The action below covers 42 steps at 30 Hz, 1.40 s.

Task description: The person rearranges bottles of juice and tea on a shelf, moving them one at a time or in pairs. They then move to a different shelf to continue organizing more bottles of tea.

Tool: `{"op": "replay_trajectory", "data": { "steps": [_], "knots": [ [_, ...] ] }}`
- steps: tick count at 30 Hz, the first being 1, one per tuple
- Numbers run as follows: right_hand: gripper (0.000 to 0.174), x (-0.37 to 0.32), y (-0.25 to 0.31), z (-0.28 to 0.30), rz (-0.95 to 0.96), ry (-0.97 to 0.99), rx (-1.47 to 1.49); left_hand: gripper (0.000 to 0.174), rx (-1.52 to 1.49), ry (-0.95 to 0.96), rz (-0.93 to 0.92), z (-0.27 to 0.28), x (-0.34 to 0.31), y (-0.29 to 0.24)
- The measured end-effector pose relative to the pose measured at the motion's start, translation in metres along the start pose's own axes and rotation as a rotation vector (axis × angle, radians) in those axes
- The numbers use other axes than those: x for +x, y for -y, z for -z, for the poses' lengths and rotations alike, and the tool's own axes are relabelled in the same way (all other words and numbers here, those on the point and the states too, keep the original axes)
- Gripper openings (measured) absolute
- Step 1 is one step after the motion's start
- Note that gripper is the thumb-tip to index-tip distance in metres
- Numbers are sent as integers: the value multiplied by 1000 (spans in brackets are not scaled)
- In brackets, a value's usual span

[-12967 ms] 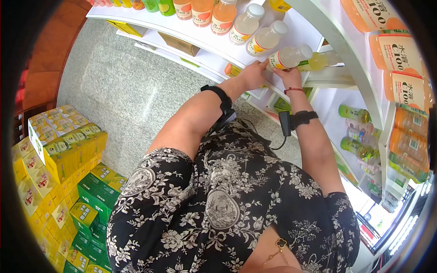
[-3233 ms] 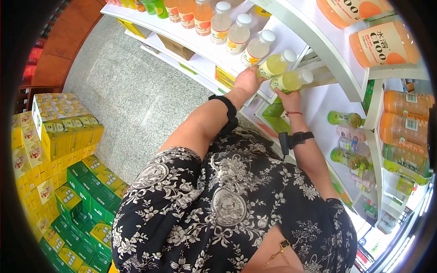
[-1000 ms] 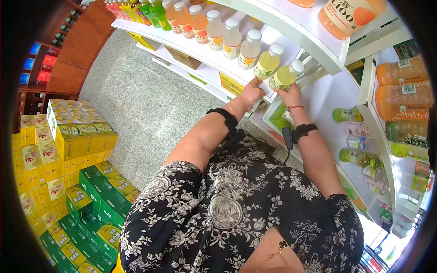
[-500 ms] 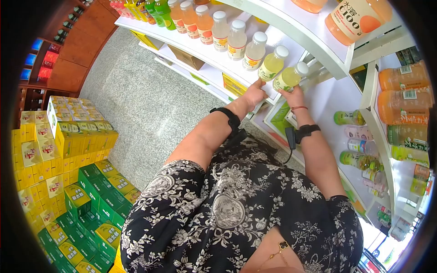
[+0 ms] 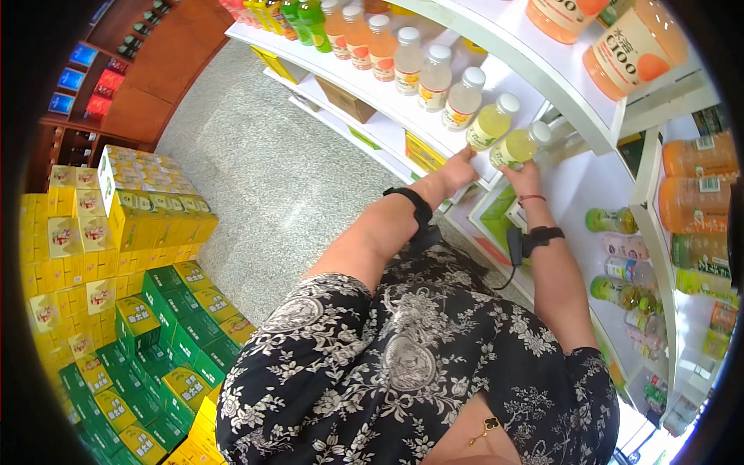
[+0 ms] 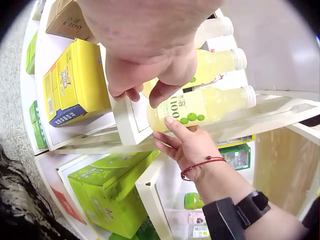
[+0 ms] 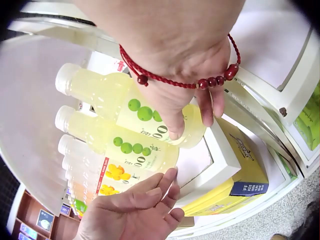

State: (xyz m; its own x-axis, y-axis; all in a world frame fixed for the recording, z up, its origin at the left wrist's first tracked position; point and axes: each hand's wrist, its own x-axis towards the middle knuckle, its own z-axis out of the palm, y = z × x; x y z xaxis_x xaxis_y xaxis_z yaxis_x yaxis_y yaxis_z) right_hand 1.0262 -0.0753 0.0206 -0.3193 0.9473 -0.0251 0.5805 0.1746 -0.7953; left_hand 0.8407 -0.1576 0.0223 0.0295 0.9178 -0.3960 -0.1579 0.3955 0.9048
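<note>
A pale yellow drink bottle (image 5: pixel 519 147) with a green-fruit label and white cap stands at the right end of the front row, at the shelf's corner. My right hand (image 5: pixel 527 180) grips it low down; in the right wrist view the thumb (image 7: pixel 174 125) lies on its label and the fingers are round the base. Beside it is a second pale yellow bottle (image 7: pixel 135 145) with the same label. My left hand (image 5: pixel 461 172) is at the foot of that bottle, fingers loosely bent, fingertips right at its lower edge in the right wrist view.
Clear bottles (image 5: pixel 465 99) and orange ones (image 5: pixel 381 56) continue the row leftward. The white shelf edge (image 6: pixel 131 125) runs under the hands. Yellow (image 6: pixel 80 82) and green (image 6: pixel 112 185) cartons fill lower shelves. Bottles (image 5: pixel 620 39) stand above right; stacked cartons (image 5: pixel 178 333) are on the left.
Earlier both hands were on a clear bottle; then each held a pale yellow one. Both yellow bottles now stand at the row's end. The left hand has slipped to its bottle's foot.
</note>
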Motion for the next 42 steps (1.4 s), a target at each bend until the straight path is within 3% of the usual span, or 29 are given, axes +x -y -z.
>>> {"op": "replay_trajectory", "data": {
  "steps": [18,21,23,26,30,32,36,38,42],
  "knots": [
    [62,2,-3,0,-59,25,46,85,1,23,27,-2,-20,-23],
    [62,4,-7,2,-84,25,38,81,56,-89,-19,-3,-20,-20],
    [61,6,-12,0,-23,17,-31,85,354,-141,-24,7,-9,0],
    [63,5,-18,-1,-54,10,-8,82,378,-83,-3,19,-22,1],
    [62,-15,-9,3,-26,-36,-100,76,458,-61,-64,37,-63,-18],
    [65,-27,-23,5,-42,-90,54,70,369,-175,-65,52,-68,-3],
    [63,-56,-43,12,-91,-148,210,65,323,-208,-56,89,-111,16],
    [59,-89,-37,20,-233,-139,397,63,286,-244,58,104,-147,21],
    [52,-145,-43,36,-257,-189,338,58,216,-341,156,136,-214,48]
  ]
}}
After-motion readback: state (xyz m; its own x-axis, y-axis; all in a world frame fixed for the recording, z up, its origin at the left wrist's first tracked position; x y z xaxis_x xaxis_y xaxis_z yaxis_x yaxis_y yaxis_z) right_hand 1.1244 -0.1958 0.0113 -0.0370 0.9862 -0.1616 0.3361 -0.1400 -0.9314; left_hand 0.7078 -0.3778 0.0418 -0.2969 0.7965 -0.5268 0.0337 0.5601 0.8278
